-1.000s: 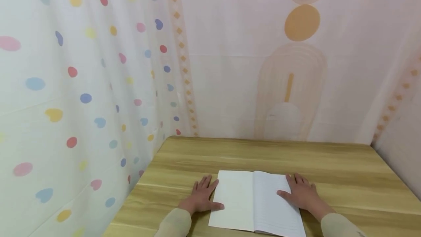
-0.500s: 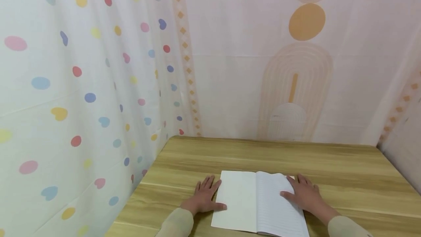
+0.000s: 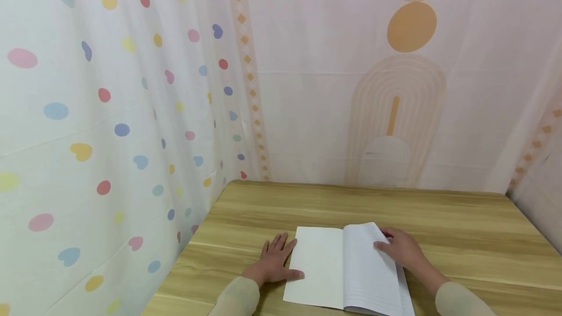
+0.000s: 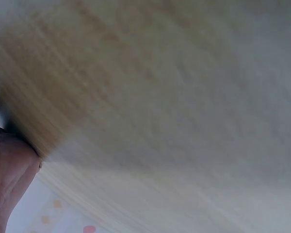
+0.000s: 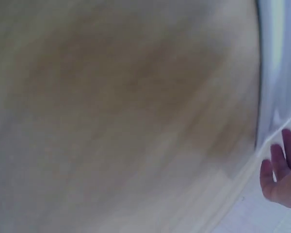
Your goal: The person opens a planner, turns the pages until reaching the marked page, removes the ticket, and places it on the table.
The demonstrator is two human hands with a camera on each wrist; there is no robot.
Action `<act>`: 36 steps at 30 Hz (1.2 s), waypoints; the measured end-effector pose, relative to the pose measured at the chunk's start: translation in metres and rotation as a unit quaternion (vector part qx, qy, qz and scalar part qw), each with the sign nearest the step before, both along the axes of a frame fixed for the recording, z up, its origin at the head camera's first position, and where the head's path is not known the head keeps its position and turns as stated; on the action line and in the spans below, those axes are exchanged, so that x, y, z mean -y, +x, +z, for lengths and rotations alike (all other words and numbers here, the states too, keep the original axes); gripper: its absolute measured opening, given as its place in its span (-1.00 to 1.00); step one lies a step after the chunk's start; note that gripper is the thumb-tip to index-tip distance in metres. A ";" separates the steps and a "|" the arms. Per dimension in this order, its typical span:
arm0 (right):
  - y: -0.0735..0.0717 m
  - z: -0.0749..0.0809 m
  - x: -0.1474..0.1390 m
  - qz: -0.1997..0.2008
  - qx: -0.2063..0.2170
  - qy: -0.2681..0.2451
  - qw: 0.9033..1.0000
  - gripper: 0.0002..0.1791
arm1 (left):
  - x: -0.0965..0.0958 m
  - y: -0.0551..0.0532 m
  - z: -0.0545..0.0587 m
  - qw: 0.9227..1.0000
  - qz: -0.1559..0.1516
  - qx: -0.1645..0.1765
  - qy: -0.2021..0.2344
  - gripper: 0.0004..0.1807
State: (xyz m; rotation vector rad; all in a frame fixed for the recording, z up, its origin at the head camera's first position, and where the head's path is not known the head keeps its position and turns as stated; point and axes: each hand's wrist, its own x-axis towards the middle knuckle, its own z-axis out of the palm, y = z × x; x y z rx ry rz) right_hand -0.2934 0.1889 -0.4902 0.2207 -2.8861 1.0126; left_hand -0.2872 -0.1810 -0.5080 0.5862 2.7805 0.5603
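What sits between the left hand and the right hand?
An open notebook, its left side plain and its right page lined, lies between the left hand and right hand, as the head view shows.

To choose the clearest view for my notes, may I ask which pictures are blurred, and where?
Head view: notebook, left hand and right hand fairly clear; left wrist view: wooden table heavily blurred; right wrist view: wooden table smeared too, fingers soft-edged but distinguishable.
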 end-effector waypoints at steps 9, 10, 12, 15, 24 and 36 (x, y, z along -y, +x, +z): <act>-0.002 0.020 0.006 -0.007 0.044 -0.115 0.992 -0.34 | 0.001 0.001 0.000 1.000 -0.002 0.002 0.009 0.07; -0.003 0.022 0.007 -0.003 0.043 -0.124 0.991 -0.33 | 0.001 0.001 0.000 1.000 -0.003 0.002 0.009 0.07; -0.003 0.027 0.010 0.002 0.041 -0.140 0.989 -0.30 | 0.002 0.001 -0.001 1.000 -0.003 0.001 0.010 0.07; -0.004 0.036 0.014 0.003 0.046 -0.161 0.986 -0.26 | 0.003 -0.001 -0.003 1.000 -0.002 -0.001 0.013 0.08; -0.005 0.049 0.031 -0.005 0.044 -0.228 0.973 -0.31 | 0.005 -0.001 -0.003 0.998 0.005 -0.009 0.058 -0.03; -0.002 0.047 0.062 0.063 0.049 -0.367 0.927 -0.48 | 0.008 -0.002 -0.005 0.997 0.002 -0.019 0.079 -0.15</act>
